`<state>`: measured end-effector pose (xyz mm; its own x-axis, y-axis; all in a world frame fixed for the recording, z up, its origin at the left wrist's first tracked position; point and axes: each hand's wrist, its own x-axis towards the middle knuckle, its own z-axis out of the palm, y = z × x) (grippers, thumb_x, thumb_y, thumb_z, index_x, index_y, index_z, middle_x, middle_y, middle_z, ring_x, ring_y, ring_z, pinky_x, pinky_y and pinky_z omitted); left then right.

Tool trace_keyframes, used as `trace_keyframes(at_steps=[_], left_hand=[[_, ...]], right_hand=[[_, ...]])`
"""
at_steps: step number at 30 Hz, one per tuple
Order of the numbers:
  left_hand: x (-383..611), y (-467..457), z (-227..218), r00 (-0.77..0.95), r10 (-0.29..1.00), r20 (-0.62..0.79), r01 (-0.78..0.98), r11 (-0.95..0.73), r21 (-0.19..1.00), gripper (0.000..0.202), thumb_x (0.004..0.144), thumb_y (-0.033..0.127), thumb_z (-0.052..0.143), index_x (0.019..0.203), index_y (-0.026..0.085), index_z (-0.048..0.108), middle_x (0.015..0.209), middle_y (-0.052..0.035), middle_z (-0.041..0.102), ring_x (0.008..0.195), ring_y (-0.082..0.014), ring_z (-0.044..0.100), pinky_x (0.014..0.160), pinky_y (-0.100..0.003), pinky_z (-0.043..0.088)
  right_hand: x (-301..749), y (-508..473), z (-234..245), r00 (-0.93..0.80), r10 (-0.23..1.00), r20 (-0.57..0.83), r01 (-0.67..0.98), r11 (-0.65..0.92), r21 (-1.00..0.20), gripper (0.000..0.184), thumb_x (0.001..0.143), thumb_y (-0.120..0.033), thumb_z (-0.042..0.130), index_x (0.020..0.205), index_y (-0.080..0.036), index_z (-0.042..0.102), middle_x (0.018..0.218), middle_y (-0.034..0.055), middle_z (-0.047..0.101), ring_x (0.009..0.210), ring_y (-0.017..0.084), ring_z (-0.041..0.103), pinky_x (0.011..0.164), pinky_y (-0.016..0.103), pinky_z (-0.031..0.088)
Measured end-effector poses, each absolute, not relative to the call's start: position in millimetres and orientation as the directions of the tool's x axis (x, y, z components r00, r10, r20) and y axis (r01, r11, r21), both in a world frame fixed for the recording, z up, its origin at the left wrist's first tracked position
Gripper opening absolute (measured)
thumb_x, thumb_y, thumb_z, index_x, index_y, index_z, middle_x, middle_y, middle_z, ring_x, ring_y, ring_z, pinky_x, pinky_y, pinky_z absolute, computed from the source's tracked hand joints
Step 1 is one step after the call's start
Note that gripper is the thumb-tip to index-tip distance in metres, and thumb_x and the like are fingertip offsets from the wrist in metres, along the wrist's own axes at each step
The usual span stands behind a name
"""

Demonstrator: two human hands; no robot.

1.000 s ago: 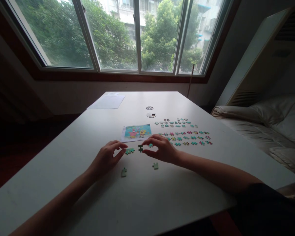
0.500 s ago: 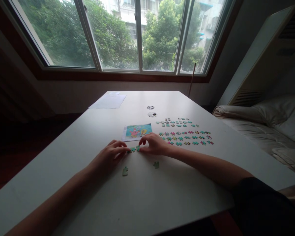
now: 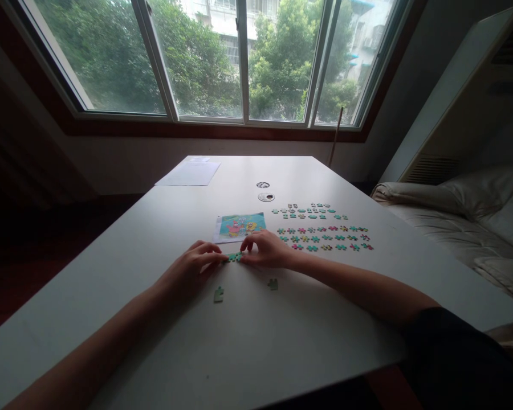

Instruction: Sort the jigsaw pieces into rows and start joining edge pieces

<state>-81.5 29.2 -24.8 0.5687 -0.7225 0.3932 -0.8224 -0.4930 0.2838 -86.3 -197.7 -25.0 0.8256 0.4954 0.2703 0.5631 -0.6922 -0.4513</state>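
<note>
Between my hands lie green jigsaw puzzle pieces (image 3: 233, 258), set side by side on the white table (image 3: 256, 336). My left hand (image 3: 199, 259) pinches the left end of this short strip with its fingertips. At the right end, the thumb and forefinger of my right hand (image 3: 263, 249) close on another piece, partly hidden by the fingers. A picture card (image 3: 239, 226) with a pink and a yellow cartoon figure lies just beyond. Nearer to me rest a loose corner-like piece (image 3: 219, 294) and a second loose piece (image 3: 272, 284).
Rows of loose puzzle pieces (image 3: 325, 230) cover the table to the right of the card. Two round discs (image 3: 266, 197) lie farther back. A sheet of paper (image 3: 188, 173) is at the far left corner. A pale sofa (image 3: 436, 216) stands on the right, beyond the table edge.
My right hand has brought its piece left against the strip, so the gap between the pieces has closed. My left hand stays in place.
</note>
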Motion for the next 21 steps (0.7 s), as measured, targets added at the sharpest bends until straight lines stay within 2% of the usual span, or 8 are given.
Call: trace_keyframes(at_steps=[8,15,21], left_hand=[[-83.4,29.0,-23.6,0.582,-0.721,0.376,-0.812,-0.495,0.308,0.026,0.086,0.025,0.042,0.095,0.023,0.066,0.091,-0.0077,0.062,0.086,-0.0189,0.052,0.074,-0.032,0.047],[-84.7,28.0,-21.3,0.582,-0.733,0.352,-0.813,-0.505,0.291,0.025,0.085,0.022,0.043,0.096,0.022,0.065,0.092,-0.0076,0.061,0.087,-0.0195,0.051,0.074,-0.032,0.046],[-86.7,27.2,-18.7,0.570,-0.741,0.354,-0.821,-0.499,0.278,0.026,0.085,0.021,0.043,0.097,0.022,0.065,0.091,-0.0072,0.062,0.086,-0.0190,0.051,0.073,-0.031,0.046]], right_hand=[[-83.6,-196.2,-18.9,0.820,0.527,0.225,0.569,-0.703,-0.426,0.022,0.068,-0.034,0.064,0.083,-0.019,0.066,0.079,0.0019,0.064,0.074,0.014,0.055,0.070,0.026,0.037],[-86.9,-194.3,-20.9,0.752,0.549,0.365,0.657,-0.665,-0.355,0.015,0.073,-0.030,0.061,0.083,-0.019,0.066,0.078,0.0029,0.063,0.074,0.014,0.053,0.073,0.027,0.037],[-86.0,-191.4,-23.1,0.755,0.556,0.347,0.652,-0.693,-0.308,0.015,0.074,-0.030,0.061,0.082,-0.020,0.068,0.075,0.0035,0.062,0.072,0.014,0.051,0.072,0.027,0.036]])
